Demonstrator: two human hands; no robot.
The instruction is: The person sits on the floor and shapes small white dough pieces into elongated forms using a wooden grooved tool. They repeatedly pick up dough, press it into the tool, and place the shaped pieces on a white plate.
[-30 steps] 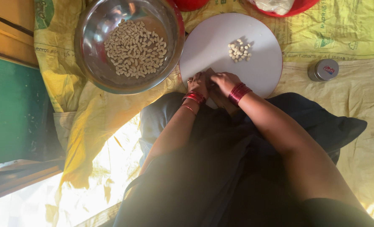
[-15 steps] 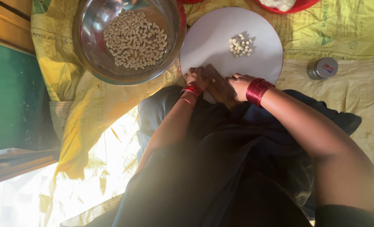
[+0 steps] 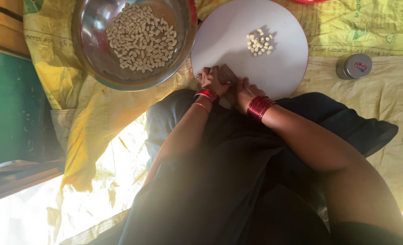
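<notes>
Our right hand has drawn back beside our left hand, both closed on a small blade.
Blade at white board near edge; nut pile, steel bowl, tin around.

White round board, red bangles, yellow sheet.

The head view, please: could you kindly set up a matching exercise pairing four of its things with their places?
Things:
1. steel bowl
2. white round board
3. small tin
4. bangles

Places:
A. on the wrists
B. far right, on the yellow sheet
C. upper left, holding many pale nuts
D. top centre, bearing a small heap of pale pieces

Pairs: 1-C, 2-D, 3-B, 4-A
</notes>
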